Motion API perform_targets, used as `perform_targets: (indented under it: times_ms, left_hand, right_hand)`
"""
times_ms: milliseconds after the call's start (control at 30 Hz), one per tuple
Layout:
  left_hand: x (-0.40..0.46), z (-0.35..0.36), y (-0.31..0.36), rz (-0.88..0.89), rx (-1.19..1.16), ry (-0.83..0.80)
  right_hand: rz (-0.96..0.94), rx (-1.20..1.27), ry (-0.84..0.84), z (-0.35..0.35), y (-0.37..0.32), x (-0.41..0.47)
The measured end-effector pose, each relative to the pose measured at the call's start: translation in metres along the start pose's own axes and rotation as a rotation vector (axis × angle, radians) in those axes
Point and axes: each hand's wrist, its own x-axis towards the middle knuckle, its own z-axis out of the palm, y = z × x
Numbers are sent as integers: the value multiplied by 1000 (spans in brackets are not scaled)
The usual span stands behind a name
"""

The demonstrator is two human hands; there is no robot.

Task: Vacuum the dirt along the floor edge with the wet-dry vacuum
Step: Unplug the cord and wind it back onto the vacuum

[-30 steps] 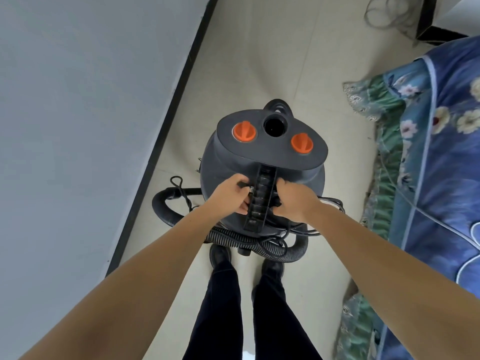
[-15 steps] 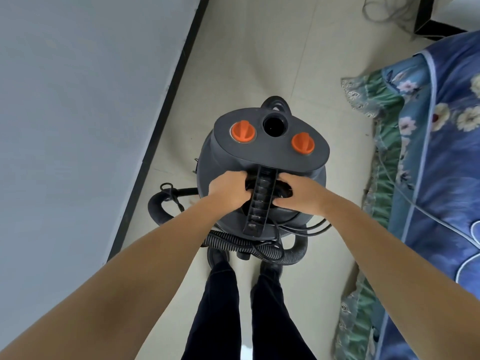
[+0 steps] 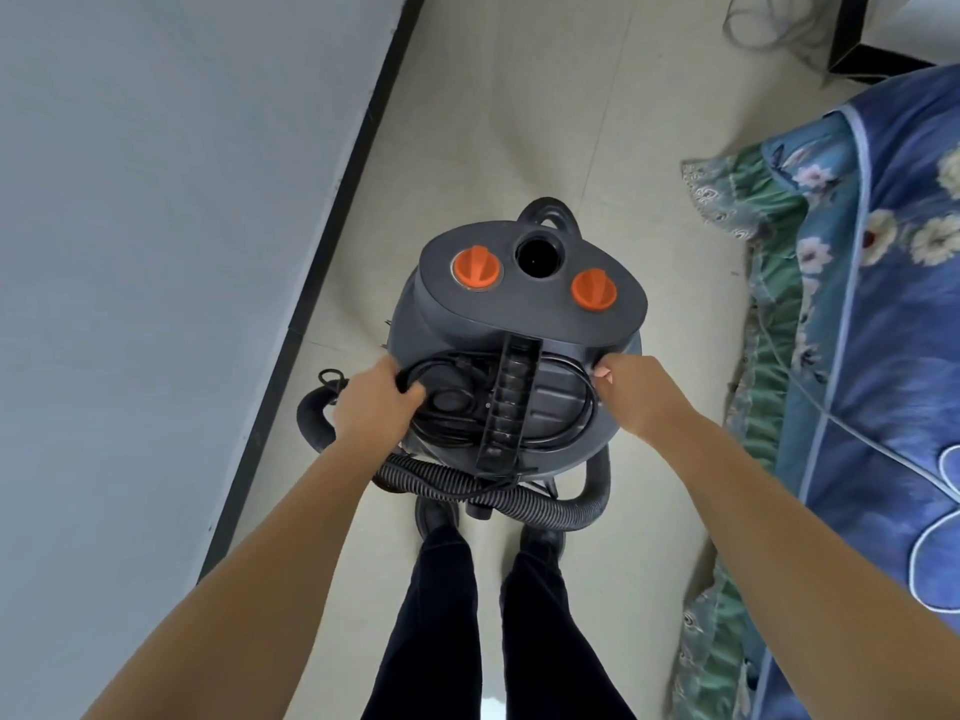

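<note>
Directly below the camera, a dark grey wet-dry vacuum (image 3: 519,345) stands on the pale tiled floor (image 3: 519,122), just ahead of the person's black shoes (image 3: 436,514). Its top carries two orange knobs (image 3: 476,268) on either side of a round open port (image 3: 537,254), with a ribbed handle (image 3: 511,402) running toward the near side. Black power cord (image 3: 447,402) lies coiled on the lid around that handle. The left hand (image 3: 374,407) grips the cord at the left rim, fingers curled over it. The right hand (image 3: 631,392) is at the right rim, well apart from the left, fingertips pinched at the cord loop there, though the contact is hard to make out. A corrugated hose (image 3: 498,493) curves round the near side of the tank. Black baseboard (image 3: 332,200) runs along the grey wall on the left, and a blue floral bedspread (image 3: 883,356) hangs on the right.
</note>
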Motion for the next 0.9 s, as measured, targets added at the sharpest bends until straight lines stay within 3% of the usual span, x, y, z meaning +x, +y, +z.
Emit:
perform_targets:
  times_ms: [100,233,267,333,467,633,900]
  left_hand:
    - [2,-5,-7,15,3,-97]
    - [-14,-4,21,269,134,341]
    - [-22,4,33,337,148,384]
    - [-35,33,56,397,189,344]
    - [-33,75,73,252,250,163]
    - [-24,77,77,230,283,115]
    - [29,50,115,213,208,59]
  right_hand:
    - [-3,-7,102,-2,-4,-4]
    - [-179,86,494,-13,-12,-11]
    - [-228,82,545,-14,-14,-10]
    - [-255,4,459,-11,-17,-5]
    - [-207,-171,219,6,-16,14]
    - [-242,-96,199,13,-8,30]
    - [-231,-58,198,-32,-12,84]
